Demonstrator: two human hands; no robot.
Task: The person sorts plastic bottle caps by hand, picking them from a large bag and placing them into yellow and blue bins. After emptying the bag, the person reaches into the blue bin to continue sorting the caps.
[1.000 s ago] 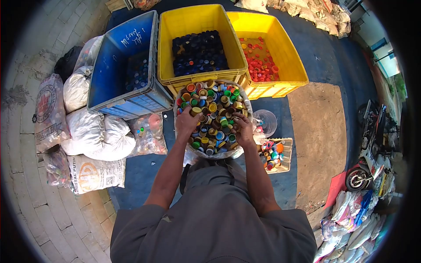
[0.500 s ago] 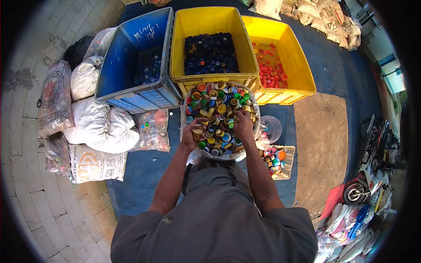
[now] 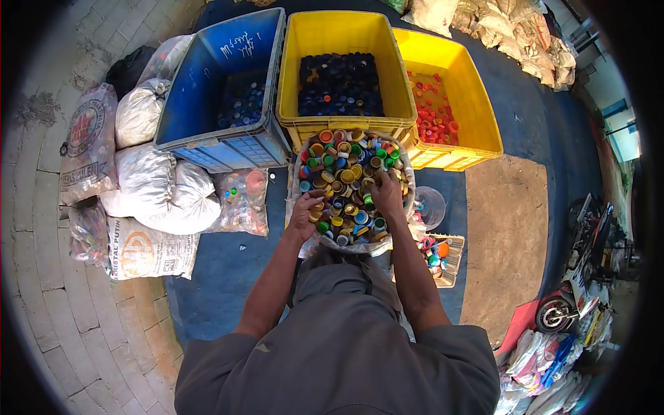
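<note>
A round, pale-rimmed tub (image 3: 409,181) in front of me is heaped with mixed bottle caps (image 3: 356,171) in yellow, green, blue, orange, white and brown. My left hand (image 3: 303,216) is over the tub's left side, palm partly turned up and fingers curled; what they hold, if anything, is hard to see. On the right side of the heap, my right hand (image 3: 389,197) points its fingers down among the caps. Its thumb and fingers are drawn together, and their tips are partly hidden, so whatever is between them does not show.
Beyond the tub stand a blue crate (image 3: 207,149), a yellow crate (image 3: 349,124) with dark blue caps, and another yellow crate (image 3: 477,104) with red caps. Stuffed sacks (image 3: 145,180) lie left. A clear bowl (image 3: 432,207) and a small basket (image 3: 453,266) of caps sit right.
A beige cap seen at my left hand's fingers earlier no longer shows clearly there. My right hand has shifted slightly right and down over the heap. The whole view has tilted slightly.
</note>
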